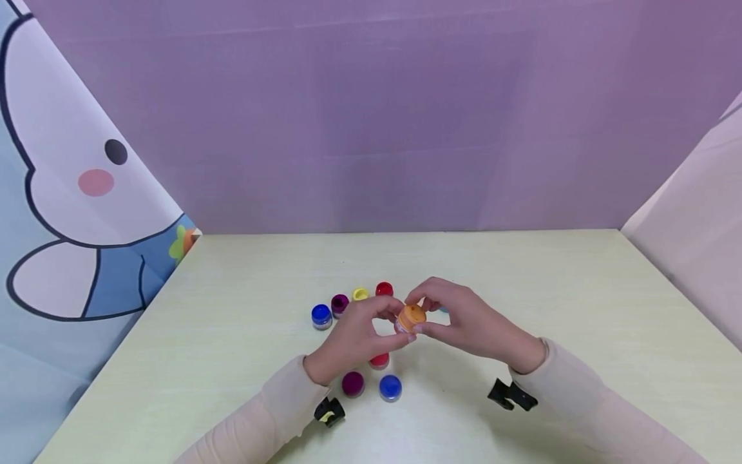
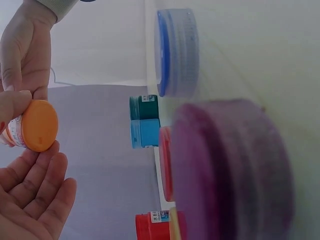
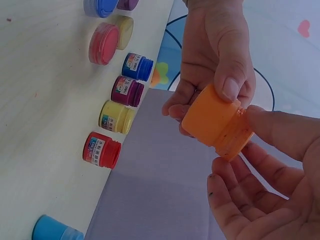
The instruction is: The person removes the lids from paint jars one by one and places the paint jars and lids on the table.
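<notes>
An orange paint jar [image 1: 410, 317] is held above the table between both hands. My left hand [image 1: 359, 328] grips it from the left, its thumb on the wide part in the right wrist view. From the other side my right hand [image 1: 464, 319] pinches it near the narrower, ridged end, thumb and fingertips touching. In the left wrist view, a flat round orange face of the jar [image 2: 41, 125] shows, with a printed label beside it. Whether a lid is on the jar, I cannot tell.
Behind the hands stand blue [image 1: 321, 316], purple [image 3: 127, 91], yellow [image 3: 116, 117] and red [image 3: 101, 150] paint jars. Light blue [image 2: 145, 133] and dark green [image 2: 144, 107] jars stand farther right. Nearer lie round lids: purple [image 1: 353, 384], blue [image 1: 391, 387], red [image 3: 104, 43] and pale yellow [image 3: 124, 32].
</notes>
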Tool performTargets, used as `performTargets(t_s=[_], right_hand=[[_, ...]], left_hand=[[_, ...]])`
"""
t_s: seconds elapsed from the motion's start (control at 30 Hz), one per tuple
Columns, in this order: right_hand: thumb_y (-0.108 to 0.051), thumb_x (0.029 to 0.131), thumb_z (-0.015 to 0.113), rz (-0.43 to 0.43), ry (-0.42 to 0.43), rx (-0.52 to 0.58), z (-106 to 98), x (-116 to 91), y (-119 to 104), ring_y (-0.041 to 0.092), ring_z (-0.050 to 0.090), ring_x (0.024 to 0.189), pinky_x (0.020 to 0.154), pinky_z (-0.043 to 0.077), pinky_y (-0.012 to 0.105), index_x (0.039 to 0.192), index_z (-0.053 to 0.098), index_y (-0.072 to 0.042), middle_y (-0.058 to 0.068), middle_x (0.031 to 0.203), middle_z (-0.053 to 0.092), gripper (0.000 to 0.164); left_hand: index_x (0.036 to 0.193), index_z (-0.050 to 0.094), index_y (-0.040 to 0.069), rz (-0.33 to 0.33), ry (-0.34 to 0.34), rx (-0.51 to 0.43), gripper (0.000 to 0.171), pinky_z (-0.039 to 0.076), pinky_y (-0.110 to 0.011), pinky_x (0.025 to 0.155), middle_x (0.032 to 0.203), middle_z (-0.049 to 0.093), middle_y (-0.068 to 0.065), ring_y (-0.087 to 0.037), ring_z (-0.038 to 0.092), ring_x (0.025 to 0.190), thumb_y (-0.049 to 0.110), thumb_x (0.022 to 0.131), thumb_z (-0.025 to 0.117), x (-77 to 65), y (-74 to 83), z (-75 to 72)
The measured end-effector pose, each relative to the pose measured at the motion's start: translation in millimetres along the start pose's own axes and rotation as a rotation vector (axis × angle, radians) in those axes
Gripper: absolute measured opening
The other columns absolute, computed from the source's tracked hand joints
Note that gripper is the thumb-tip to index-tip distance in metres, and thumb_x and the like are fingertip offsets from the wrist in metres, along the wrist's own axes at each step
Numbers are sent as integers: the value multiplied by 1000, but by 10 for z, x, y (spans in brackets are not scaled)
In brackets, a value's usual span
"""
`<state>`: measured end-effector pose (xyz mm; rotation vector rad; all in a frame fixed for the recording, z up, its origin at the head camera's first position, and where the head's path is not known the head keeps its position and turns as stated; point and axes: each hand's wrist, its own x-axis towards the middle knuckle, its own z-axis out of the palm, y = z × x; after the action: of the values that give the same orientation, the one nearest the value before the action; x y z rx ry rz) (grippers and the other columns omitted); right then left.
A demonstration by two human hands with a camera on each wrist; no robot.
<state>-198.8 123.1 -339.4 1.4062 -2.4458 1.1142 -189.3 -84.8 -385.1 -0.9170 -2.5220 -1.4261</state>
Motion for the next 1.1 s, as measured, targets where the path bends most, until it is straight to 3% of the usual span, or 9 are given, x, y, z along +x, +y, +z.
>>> performTargets(t_s=[0.17, 0.63, 0.83, 0.97, 1.1], right_hand=[[-4, 76, 69, -40, 12, 11, 7, 15, 4, 8, 52, 86, 75, 47, 27, 103, 56, -12, -7, 98, 56, 31], [2, 74, 62, -51, -8, 32, 15, 16, -7, 9, 51, 88, 77, 47, 29, 104, 55, -14, -7, 98, 55, 35], [-2, 76, 65, -38, 1, 6, 26, 13, -8, 9, 51, 87, 76, 47, 30, 104, 54, -13, -7, 98, 55, 32], [-11, 78, 69, 17, 5, -18, 29, 7, -22, 9, 52, 86, 75, 48, 33, 104, 54, -11, -6, 97, 56, 30], [-22, 81, 69, 132, -16, -17, 26, -7, -40, 11, 52, 83, 74, 48, 31, 99, 54, -12, -6, 93, 55, 26]], left_hand=[[101, 60, 18, -10, 1, -10, 30, 48, -28, 77, 93, 60, 14, -3, 55, 83, 29, 76, 72, 0, 7, -5], [104, 60, 18, -12, -6, 7, 32, 49, -37, 77, 94, 60, 14, -2, 55, 83, 29, 76, 73, -5, 12, 6], [103, 60, 19, -16, -5, 13, 31, 49, -35, 77, 93, 60, 14, -2, 55, 83, 31, 77, 71, -11, 13, 4], [101, 60, 19, -2, -1, 9, 29, 49, -36, 77, 92, 60, 15, -3, 54, 82, 37, 79, 68, 0, 5, 8], [100, 60, 20, -4, -6, 10, 28, 48, -36, 77, 91, 60, 16, -2, 54, 83, 37, 79, 68, -2, 6, 7]])
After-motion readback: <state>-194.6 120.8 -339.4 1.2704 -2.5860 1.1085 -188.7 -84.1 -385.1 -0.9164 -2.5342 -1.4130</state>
